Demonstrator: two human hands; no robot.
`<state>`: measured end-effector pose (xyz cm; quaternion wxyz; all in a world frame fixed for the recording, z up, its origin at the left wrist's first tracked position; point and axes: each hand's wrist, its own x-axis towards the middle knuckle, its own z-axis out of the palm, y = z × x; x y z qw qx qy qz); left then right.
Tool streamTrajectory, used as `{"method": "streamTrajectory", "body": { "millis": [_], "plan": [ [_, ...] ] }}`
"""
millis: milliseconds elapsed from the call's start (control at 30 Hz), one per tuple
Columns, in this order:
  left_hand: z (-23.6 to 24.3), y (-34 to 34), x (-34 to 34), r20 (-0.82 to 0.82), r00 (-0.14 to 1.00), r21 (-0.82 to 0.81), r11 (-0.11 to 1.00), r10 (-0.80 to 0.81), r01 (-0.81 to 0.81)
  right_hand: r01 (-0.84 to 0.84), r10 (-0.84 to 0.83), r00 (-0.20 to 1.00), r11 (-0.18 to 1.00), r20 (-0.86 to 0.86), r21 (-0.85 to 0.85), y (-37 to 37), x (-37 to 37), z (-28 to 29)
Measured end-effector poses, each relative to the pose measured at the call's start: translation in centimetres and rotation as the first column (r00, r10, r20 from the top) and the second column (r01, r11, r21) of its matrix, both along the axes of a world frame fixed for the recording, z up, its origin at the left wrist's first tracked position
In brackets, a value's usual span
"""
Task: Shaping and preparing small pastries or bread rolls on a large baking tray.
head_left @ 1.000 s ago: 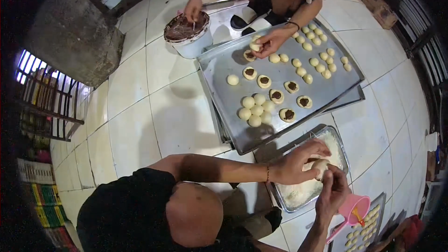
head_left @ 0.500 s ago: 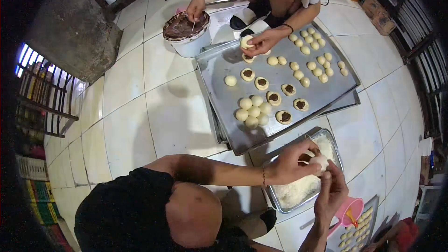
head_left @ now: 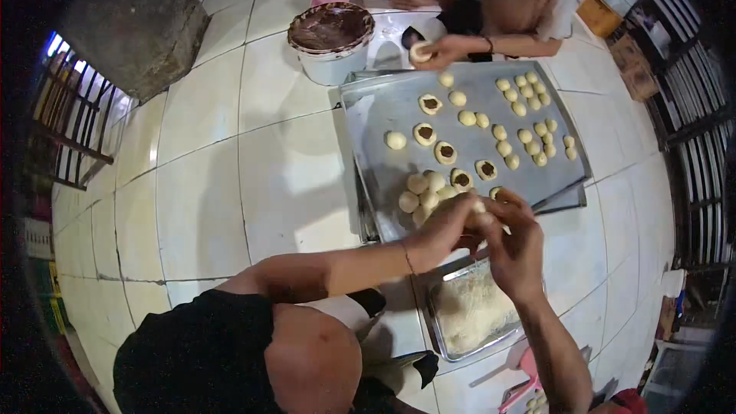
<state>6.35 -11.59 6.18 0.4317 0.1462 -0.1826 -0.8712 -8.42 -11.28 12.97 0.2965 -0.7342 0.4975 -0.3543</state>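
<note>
My left hand [head_left: 443, 236] and my right hand [head_left: 518, 249] meet above the near edge of a large metal tray [head_left: 391, 103]. Their fingers are closed around a small pale dough ball [head_left: 479, 206], which they mostly hide. Just left of my fingers, several smooth dough balls [head_left: 410, 201] sit clustered on the tray. Flattened dough rounds with dark brown filling [head_left: 445, 152] lie beyond them, one partly covered by my right hand. Below my wrists is a smaller metal pan [head_left: 435, 314] holding pale crumbs or powder [head_left: 475, 310].
Across the tray a person's hand [head_left: 445, 52] holds a pale dough piece [head_left: 420, 51]. A white bucket [head_left: 335, 65] of brown paste stands at the tray's far left corner. Small dough balls [head_left: 519, 107] fill the tray's right side. A pink scoop [head_left: 527, 372] lies by my right forearm.
Both my hands have moved away from me and left with the dough ball, from over the crumb pan to the large tray. The other person's hand has left the bucket. The view has shifted.
</note>
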Motion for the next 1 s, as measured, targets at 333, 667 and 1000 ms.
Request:
{"method": "streamTrajectory", "body": {
  "millis": [333,667,1000],
  "plan": [
    [-6.4,-6.5,14.3,0.634,0.756,-0.047,0.983,0.165,-0.175,-0.034,0.005,0.976,0.991,0.219,0.126,-5.5,11.3,-13.1],
    [-15.7,-16.1,16.4,0.687,-0.091,-0.536,0.588,0.721,0.607,0.253,-0.257,0.966,0.933,-0.020,0.254,-13.0,17.1,-19.6],
    [-10.1,-12.9,16.8,0.628,-0.141,-0.701,0.635,0.765,0.324,-0.199,0.229,0.964,0.958,-0.135,0.207,-5.6,6.6,-12.2]
  ]
}}
